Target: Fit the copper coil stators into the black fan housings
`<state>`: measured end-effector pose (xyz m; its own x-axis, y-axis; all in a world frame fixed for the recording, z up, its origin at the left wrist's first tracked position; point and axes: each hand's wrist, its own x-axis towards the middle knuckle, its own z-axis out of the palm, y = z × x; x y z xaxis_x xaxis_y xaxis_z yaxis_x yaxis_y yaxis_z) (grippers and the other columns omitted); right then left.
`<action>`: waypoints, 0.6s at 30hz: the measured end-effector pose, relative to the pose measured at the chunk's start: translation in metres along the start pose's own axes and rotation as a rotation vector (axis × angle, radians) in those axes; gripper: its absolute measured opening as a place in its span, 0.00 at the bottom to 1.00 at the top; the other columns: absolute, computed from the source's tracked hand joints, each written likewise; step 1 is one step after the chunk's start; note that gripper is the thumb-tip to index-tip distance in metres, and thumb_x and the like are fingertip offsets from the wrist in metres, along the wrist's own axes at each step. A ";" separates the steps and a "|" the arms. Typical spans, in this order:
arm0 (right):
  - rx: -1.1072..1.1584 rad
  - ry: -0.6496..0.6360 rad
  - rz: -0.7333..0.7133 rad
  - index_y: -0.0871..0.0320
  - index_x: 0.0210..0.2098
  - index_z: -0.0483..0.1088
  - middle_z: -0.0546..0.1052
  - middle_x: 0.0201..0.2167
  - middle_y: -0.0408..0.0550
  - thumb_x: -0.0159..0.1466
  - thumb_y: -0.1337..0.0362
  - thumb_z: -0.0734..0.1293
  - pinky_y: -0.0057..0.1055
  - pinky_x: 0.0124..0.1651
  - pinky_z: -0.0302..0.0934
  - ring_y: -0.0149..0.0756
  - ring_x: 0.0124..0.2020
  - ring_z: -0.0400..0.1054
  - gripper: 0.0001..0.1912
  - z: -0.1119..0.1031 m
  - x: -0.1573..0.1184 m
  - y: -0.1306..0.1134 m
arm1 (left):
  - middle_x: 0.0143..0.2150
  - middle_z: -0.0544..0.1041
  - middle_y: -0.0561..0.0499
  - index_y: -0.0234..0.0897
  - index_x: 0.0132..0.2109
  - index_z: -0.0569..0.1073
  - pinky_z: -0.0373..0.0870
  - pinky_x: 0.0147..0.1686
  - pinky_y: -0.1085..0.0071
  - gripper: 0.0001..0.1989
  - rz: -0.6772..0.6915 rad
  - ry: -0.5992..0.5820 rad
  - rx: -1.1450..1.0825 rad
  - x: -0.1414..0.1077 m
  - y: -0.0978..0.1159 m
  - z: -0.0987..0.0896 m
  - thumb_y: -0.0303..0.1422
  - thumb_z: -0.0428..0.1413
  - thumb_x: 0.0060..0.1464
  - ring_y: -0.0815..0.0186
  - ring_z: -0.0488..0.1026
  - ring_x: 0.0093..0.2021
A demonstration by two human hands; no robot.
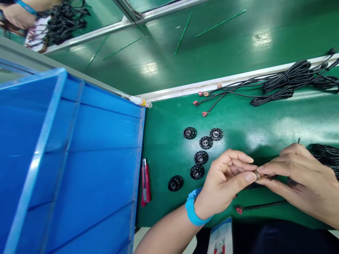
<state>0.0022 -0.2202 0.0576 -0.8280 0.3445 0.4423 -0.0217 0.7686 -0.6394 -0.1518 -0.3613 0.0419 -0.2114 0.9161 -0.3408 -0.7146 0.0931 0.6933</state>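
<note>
Between the fingertips of both hands is a small copper-wound ring coil [257,175]. My left hand [230,178], with a blue band at the wrist, pinches its left side between thumb and fingers. My right hand [302,176] grips the coil's other side, where a dark cable seems to run back under the palm. Just below lies another cable ending in a red ring coil [239,210]. Left of my hands sit several round black ribbed parts [201,157] on the green tabletop [164,141].
A large blue bin [100,158] stands at the left, with a red box cutter [146,182] beside it. Bundled black cables [287,79] with coil ends lie at the back right. More cable [327,155] is at the right edge. A small white bottle [140,101] lies behind.
</note>
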 end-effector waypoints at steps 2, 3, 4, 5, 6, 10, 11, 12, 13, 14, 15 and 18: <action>0.003 0.007 0.009 0.56 0.45 0.76 0.81 0.34 0.40 0.68 0.69 0.74 0.34 0.41 0.63 0.29 0.33 0.72 0.07 0.000 0.000 0.000 | 0.42 0.86 0.49 0.37 0.48 0.77 0.79 0.42 0.80 0.12 0.021 -0.030 0.012 0.000 0.000 0.000 0.31 0.69 0.60 0.71 0.84 0.40; 0.002 0.011 0.015 0.56 0.45 0.76 0.81 0.34 0.40 0.68 0.69 0.74 0.34 0.41 0.63 0.29 0.33 0.72 0.07 0.000 -0.001 0.000 | 0.43 0.86 0.49 0.37 0.48 0.77 0.79 0.44 0.79 0.12 0.039 -0.046 0.021 0.001 0.000 0.000 0.30 0.69 0.60 0.71 0.84 0.41; -0.001 0.016 0.020 0.56 0.45 0.76 0.81 0.34 0.40 0.68 0.69 0.74 0.34 0.41 0.63 0.29 0.33 0.72 0.07 0.000 -0.001 0.000 | 0.43 0.85 0.50 0.37 0.48 0.77 0.79 0.45 0.79 0.13 0.058 -0.054 0.029 0.001 0.000 0.000 0.29 0.69 0.59 0.71 0.84 0.42; -0.002 0.014 0.027 0.55 0.45 0.76 0.81 0.34 0.40 0.68 0.68 0.74 0.34 0.40 0.63 0.29 0.33 0.73 0.07 -0.001 -0.001 0.000 | 0.43 0.85 0.51 0.38 0.49 0.77 0.79 0.45 0.79 0.13 0.075 -0.054 0.034 0.001 0.000 0.000 0.27 0.70 0.59 0.71 0.84 0.43; 0.004 0.003 0.039 0.55 0.46 0.76 0.81 0.34 0.40 0.68 0.67 0.74 0.34 0.40 0.64 0.30 0.33 0.73 0.08 -0.002 -0.002 0.000 | 0.43 0.85 0.51 0.38 0.48 0.77 0.79 0.45 0.80 0.14 0.087 -0.044 0.038 0.000 0.000 0.000 0.26 0.70 0.58 0.72 0.84 0.43; 0.107 -0.082 0.137 0.54 0.55 0.75 0.81 0.35 0.42 0.71 0.61 0.71 0.33 0.39 0.67 0.31 0.35 0.73 0.13 -0.008 -0.002 0.003 | 0.42 0.85 0.52 0.39 0.48 0.76 0.80 0.44 0.79 0.14 0.076 0.024 0.041 0.000 -0.001 0.002 0.29 0.71 0.57 0.70 0.84 0.42; 0.130 -0.094 0.159 0.54 0.56 0.75 0.81 0.35 0.42 0.72 0.62 0.70 0.32 0.38 0.68 0.31 0.35 0.72 0.14 -0.010 -0.002 0.004 | 0.42 0.85 0.52 0.39 0.48 0.76 0.81 0.44 0.78 0.15 0.066 0.035 0.042 0.000 -0.001 0.002 0.30 0.71 0.57 0.70 0.84 0.41; 0.146 -0.100 0.172 0.53 0.57 0.75 0.81 0.34 0.42 0.73 0.63 0.69 0.31 0.37 0.67 0.31 0.34 0.71 0.14 -0.011 -0.002 0.005 | 0.42 0.85 0.52 0.39 0.48 0.76 0.81 0.43 0.78 0.16 0.057 0.044 0.042 0.000 -0.002 0.002 0.31 0.72 0.56 0.69 0.84 0.41; 0.159 -0.105 0.180 0.52 0.57 0.75 0.80 0.33 0.41 0.73 0.65 0.68 0.31 0.36 0.67 0.31 0.33 0.71 0.14 -0.012 -0.002 0.006 | 0.41 0.84 0.52 0.39 0.49 0.76 0.81 0.43 0.77 0.16 0.050 0.051 0.045 -0.001 -0.002 0.002 0.32 0.72 0.56 0.68 0.84 0.41; 0.170 -0.111 0.181 0.51 0.56 0.76 0.80 0.32 0.41 0.73 0.66 0.68 0.31 0.36 0.66 0.30 0.32 0.70 0.14 -0.013 -0.002 0.007 | 0.41 0.84 0.51 0.39 0.49 0.76 0.81 0.43 0.76 0.17 0.048 0.057 0.048 -0.001 -0.003 0.002 0.33 0.72 0.56 0.68 0.84 0.40; 0.184 -0.118 0.176 0.50 0.56 0.76 0.80 0.31 0.40 0.72 0.67 0.68 0.31 0.36 0.66 0.30 0.31 0.70 0.14 -0.013 -0.001 0.008 | 0.41 0.84 0.51 0.39 0.49 0.76 0.82 0.44 0.76 0.18 0.048 0.060 0.051 -0.001 -0.003 0.002 0.33 0.72 0.56 0.68 0.84 0.40; 0.221 -0.139 0.144 0.49 0.56 0.76 0.80 0.32 0.40 0.73 0.69 0.68 0.31 0.36 0.66 0.29 0.31 0.71 0.14 -0.013 -0.001 0.010 | 0.41 0.83 0.52 0.39 0.50 0.76 0.81 0.44 0.75 0.18 0.046 0.058 0.044 -0.001 -0.005 0.001 0.34 0.72 0.56 0.68 0.83 0.40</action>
<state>0.0100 -0.2056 0.0594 -0.8998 0.3529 0.2566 -0.0075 0.5756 -0.8177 -0.1476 -0.3619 0.0395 -0.2827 0.8958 -0.3429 -0.6731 0.0694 0.7362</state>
